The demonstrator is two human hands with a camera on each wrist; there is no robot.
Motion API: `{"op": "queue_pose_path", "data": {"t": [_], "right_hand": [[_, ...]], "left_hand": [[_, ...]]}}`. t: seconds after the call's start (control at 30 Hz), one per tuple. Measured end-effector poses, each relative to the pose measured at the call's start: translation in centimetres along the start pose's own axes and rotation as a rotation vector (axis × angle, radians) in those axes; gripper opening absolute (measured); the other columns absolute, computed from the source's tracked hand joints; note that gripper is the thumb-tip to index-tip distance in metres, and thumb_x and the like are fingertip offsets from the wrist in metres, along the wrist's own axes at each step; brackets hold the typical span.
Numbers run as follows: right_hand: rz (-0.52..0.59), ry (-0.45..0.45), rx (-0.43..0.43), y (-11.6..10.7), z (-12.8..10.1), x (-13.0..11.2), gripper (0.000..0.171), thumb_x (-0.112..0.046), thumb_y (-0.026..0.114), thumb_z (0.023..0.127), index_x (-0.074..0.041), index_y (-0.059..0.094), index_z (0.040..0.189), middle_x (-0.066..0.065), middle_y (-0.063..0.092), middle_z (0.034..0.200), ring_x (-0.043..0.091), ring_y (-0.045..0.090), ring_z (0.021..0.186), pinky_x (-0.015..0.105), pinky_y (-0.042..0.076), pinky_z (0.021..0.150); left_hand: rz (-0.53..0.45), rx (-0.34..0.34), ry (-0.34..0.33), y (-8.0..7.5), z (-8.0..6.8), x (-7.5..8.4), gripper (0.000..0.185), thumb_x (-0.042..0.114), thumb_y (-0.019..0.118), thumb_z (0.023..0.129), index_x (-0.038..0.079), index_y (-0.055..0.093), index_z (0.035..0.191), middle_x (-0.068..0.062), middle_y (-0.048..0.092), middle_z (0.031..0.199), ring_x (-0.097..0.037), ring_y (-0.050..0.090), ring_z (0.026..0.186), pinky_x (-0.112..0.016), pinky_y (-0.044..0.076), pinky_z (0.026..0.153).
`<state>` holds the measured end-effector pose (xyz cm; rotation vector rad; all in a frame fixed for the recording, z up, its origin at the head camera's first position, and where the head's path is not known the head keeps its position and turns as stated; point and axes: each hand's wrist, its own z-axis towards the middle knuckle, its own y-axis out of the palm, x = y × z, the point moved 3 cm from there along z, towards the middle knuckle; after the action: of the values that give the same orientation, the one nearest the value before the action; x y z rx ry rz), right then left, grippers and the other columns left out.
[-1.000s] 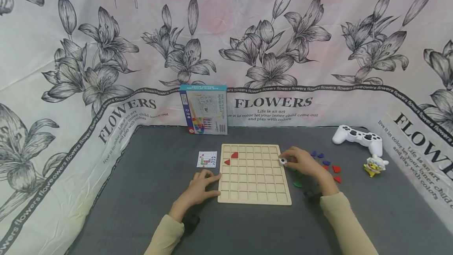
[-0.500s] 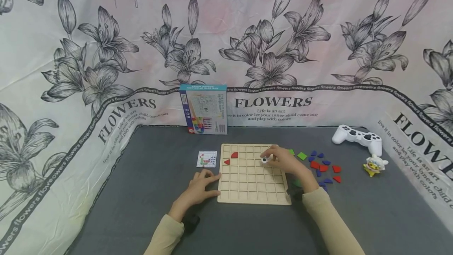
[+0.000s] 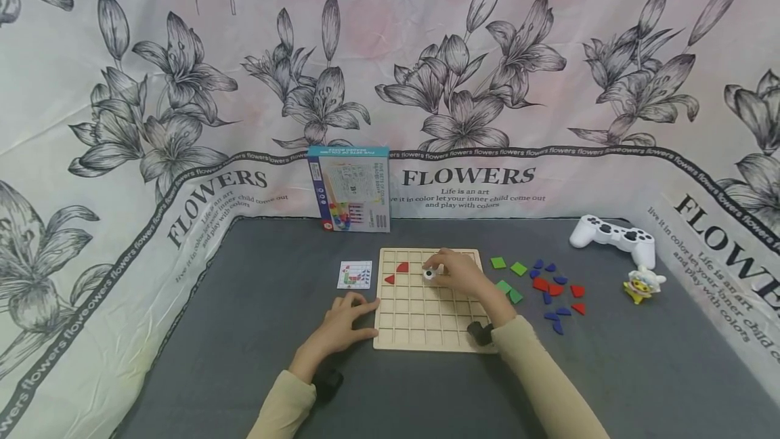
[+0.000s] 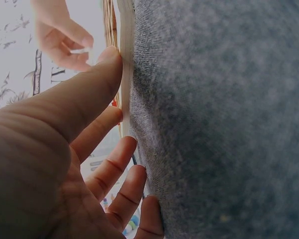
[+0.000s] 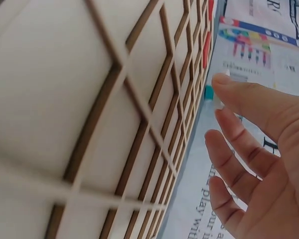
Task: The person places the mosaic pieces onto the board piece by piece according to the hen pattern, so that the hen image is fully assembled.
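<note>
Over the upper middle of the wooden grid board, my right hand pinches a small white disc with a black dot, like an eye piece. The right wrist view shows its thin edge between thumb and index finger, with the other fingers loosely bent. My left hand rests at the board's left side, thumb and fingertips against the edge; the left wrist view shows the thumb on the rim. A red quarter-round piece and a red triangle lie in the board's upper left cells.
A small pattern card lies left of the board. To the right are green squares, several blue half-rounds and red pieces. A box stands behind; a white game controller and yellow figurine sit far right.
My right hand has moved left with the white disc, from the board's right edge to above its upper middle. The left hand stays at the left edge.
</note>
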<state>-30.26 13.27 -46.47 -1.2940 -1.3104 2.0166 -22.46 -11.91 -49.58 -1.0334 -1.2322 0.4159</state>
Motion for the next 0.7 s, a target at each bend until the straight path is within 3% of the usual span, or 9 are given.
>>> {"op": "queue_pose_path", "data": {"t": [0.4,0.7], "right_hand": [[-0.064,0.017,-0.016,1.9,2.1,-1.0,0.025,-0.022,0.072,0.081,-0.017,0.068,0.106,0.003,0.061,0.096,0.011,0.054,0.071,0.032,0.044,0.067],[-0.074,-0.003,-0.047,3.0,3.4,-1.9,0.023,-0.019,0.073,0.08,-0.019,0.069,0.103,0.001,0.06,0.098,0.012,0.054,0.076,0.032,0.044,0.069]], "left_hand": [[0.004,0.001,-0.002,0.2,0.2,-0.2,0.059,0.035,0.068,0.083,0.015,0.05,0.135,-0.003,0.043,0.113,-0.025,0.034,0.1,-0.049,0.031,0.083],[0.008,0.003,-0.004,0.3,0.3,-0.4,0.059,0.035,0.068,0.083,0.016,0.05,0.135,-0.002,0.042,0.114,-0.024,0.034,0.099,-0.048,0.032,0.083]]}}
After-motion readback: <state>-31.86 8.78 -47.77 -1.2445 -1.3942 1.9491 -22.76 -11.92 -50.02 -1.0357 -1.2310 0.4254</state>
